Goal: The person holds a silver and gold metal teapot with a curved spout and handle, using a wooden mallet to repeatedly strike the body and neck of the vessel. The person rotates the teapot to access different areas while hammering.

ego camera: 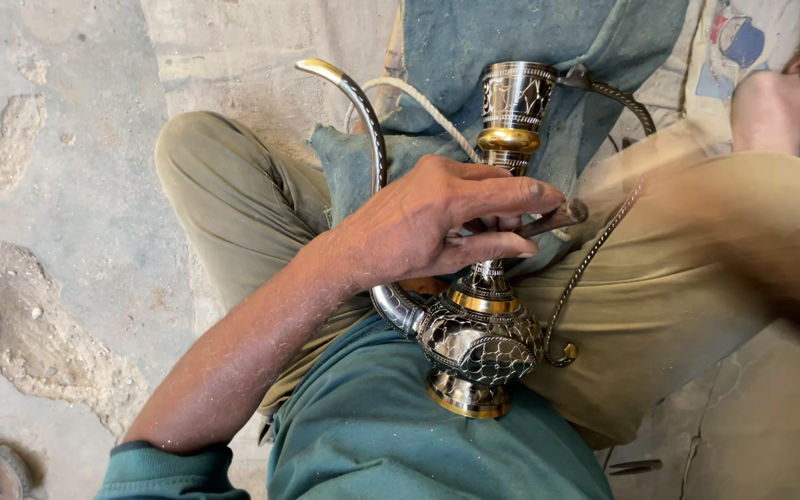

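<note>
While wrapped around the slim neck at frame centre, left hand steadying engraved metal ewer, pinching small dark tool; right hand blurred, grip unreadable.

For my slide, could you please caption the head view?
Left hand holds a chisel against an engraved metal ewer resting on the lap.
</note>
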